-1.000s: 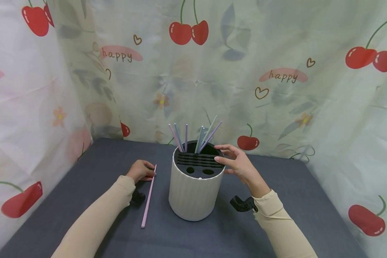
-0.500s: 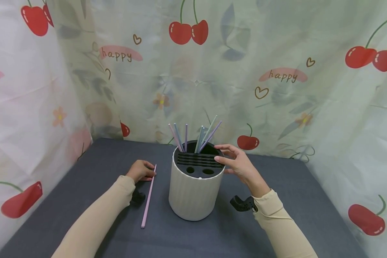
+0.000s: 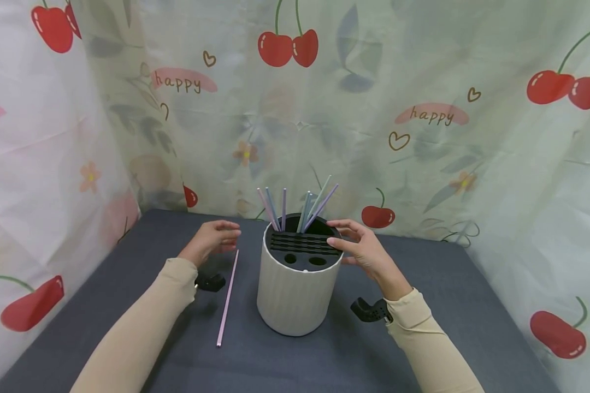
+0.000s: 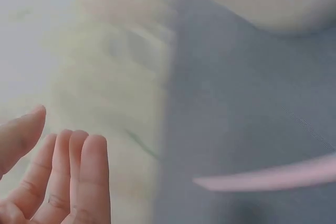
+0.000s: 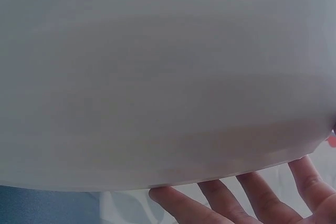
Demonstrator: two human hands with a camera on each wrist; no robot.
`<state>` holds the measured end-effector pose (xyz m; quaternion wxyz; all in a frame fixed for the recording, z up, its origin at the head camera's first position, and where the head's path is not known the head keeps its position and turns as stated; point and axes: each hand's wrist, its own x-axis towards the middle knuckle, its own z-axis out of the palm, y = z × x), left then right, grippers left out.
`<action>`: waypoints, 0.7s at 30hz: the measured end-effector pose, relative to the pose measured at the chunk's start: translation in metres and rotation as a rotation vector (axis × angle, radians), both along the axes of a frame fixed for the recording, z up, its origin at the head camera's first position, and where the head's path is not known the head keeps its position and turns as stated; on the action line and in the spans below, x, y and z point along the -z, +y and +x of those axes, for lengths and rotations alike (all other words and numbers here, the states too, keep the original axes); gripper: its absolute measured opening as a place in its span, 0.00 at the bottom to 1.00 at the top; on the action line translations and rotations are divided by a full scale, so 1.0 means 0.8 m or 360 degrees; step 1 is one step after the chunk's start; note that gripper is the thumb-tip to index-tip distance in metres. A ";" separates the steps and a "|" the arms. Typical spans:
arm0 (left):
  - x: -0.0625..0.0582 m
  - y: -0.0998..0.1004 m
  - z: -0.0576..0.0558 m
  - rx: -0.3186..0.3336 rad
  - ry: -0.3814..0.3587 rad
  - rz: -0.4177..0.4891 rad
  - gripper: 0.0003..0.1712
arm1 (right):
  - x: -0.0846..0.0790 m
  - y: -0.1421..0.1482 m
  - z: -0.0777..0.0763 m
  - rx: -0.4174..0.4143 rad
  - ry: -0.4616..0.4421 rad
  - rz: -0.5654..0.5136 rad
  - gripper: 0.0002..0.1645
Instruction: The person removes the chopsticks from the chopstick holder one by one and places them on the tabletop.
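Observation:
A thin pink stick (image 3: 228,299) lies on the dark table, its far end close below my left hand (image 3: 211,240). That hand is raised off the stick and holds nothing; in the left wrist view its fingers (image 4: 95,171) are extended, with the thumb apart. To the right stands a round white ribbed pen holder (image 3: 296,300) with a black slotted insert (image 3: 302,248). Several pastel sticks (image 3: 307,213) lean in its rear compartment. My right hand (image 3: 366,251) holds the holder's right side, thumb over the rim, other fingers along the outer wall.
A dark cloth covers the table (image 3: 413,344). Close behind it hangs a curtain (image 3: 295,120) printed with cherries and flowers, and its sides close in left and right. Each wrist wears a black camera mount (image 3: 369,311).
My left hand has let go of the pink stick's far end and moved up and away. The stick stays on the table. My right hand has not moved from the holder.

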<state>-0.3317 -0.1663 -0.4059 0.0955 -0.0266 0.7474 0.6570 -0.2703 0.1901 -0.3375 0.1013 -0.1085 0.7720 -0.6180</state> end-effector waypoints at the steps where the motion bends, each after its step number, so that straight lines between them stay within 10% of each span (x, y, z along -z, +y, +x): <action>1: -0.015 0.001 0.003 0.0018 0.0046 0.0030 0.26 | 0.000 0.000 0.000 -0.0001 -0.0001 -0.0002 0.31; 10: -0.124 0.020 0.053 0.0152 0.0417 0.0329 0.18 | 0.000 0.001 0.000 -0.0005 -0.0016 -0.0005 0.31; 21: -0.130 0.057 0.079 0.0253 0.0642 0.0258 0.14 | 0.000 0.001 0.000 -0.0015 -0.0007 -0.0009 0.31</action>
